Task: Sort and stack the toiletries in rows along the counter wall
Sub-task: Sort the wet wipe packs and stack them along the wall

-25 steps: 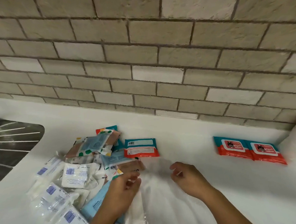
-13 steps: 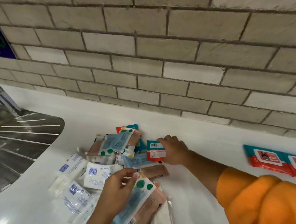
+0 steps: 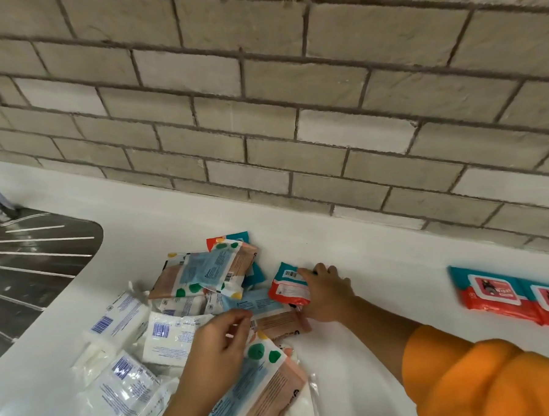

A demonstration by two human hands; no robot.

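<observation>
A loose heap of toiletry packets lies on the white counter [image 3: 381,266]: white packets with blue barcodes [image 3: 168,337] at the left, dotted blue-and-peach packs [image 3: 206,271] behind. My right hand [image 3: 325,292] grips a red-and-teal wipes pack [image 3: 287,286], barcode side up, at the heap's right edge. My left hand [image 3: 214,354] holds a dotted blue-and-peach pack [image 3: 260,386] near the front, fingers curled over its top edge. Two red-and-teal wipes packs [image 3: 506,294] lie side by side by the wall at the right.
A steel sink [image 3: 31,262] is set into the counter at the left. The brick wall [image 3: 293,111] runs along the back. Bare counter lies between the heap and the two packs. My orange sleeve [image 3: 485,378] fills the lower right.
My right hand reached left to the red-and-teal pack and now has it tilted up off the counter. My left hand took up a dotted pack. The view swung left.
</observation>
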